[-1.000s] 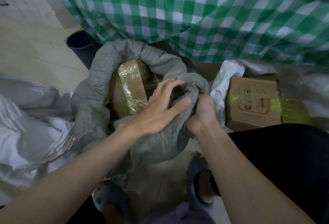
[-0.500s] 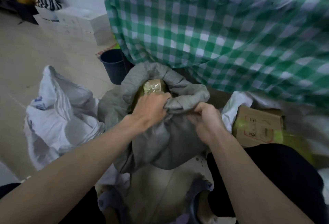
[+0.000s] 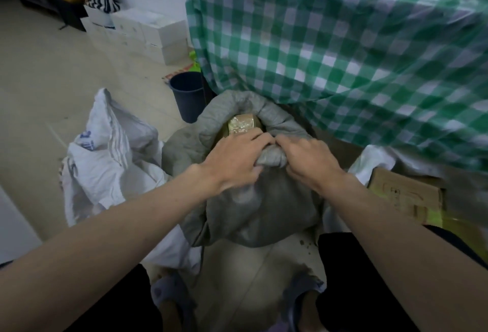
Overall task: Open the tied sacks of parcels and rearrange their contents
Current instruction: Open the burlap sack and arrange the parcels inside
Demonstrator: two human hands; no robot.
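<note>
At the near lip of the grey sack (image 3: 253, 207), the left hand (image 3: 235, 162) and right hand (image 3: 309, 162) both grip the rolled rim, probably pushing it down to bare the tape-wrapped parcel (image 3: 241, 123) inside. Fingertips vanish into folds. A white sack (image 3: 105, 162) slumps left; a cardboard box (image 3: 404, 197) right is blurred, partly hidden beneath the checked tablecloth (image 3: 343, 41).

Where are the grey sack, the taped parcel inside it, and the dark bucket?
grey sack (image 3: 264, 207), head view, its front cloth
taped parcel (image 3: 241, 123), head view, its shiny top
bucket (image 3: 188, 99), head view, its side wall
</note>
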